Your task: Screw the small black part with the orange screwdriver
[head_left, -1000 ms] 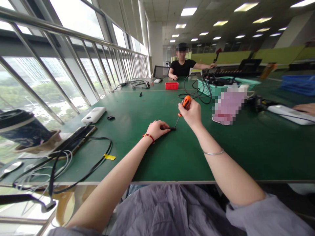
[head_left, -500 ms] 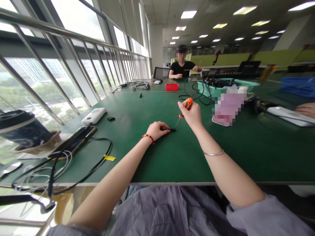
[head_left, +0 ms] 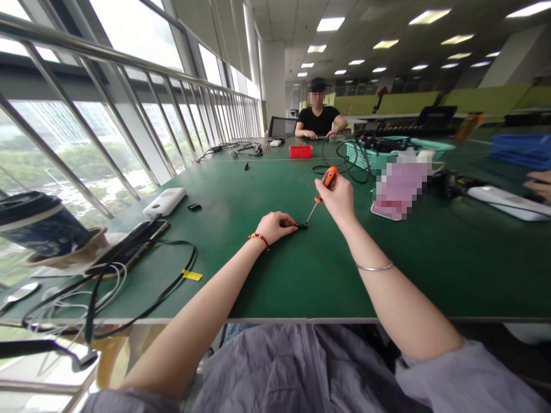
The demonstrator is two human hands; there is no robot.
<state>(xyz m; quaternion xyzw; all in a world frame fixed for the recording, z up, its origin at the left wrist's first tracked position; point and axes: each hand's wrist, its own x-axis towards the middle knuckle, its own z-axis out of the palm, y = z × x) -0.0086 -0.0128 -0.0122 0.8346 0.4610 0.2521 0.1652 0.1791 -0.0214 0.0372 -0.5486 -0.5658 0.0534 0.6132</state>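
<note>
A small black part (head_left: 302,226) lies mid-worktop, pinched in the left hand (head_left: 274,225) grip, while the right hand (head_left: 340,198) clenches an orange screwdriver (head_left: 323,184), tip on it. The green worktop (head_left: 301,269) runs far along left-side windows (head_left: 129,86) under ceiling lights; a person (head_left: 319,117) sits at the far end.

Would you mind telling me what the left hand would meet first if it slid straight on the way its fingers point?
Probably the screwdriver tip, which the right hand holds at the small black part pinched by the left hand.
</note>
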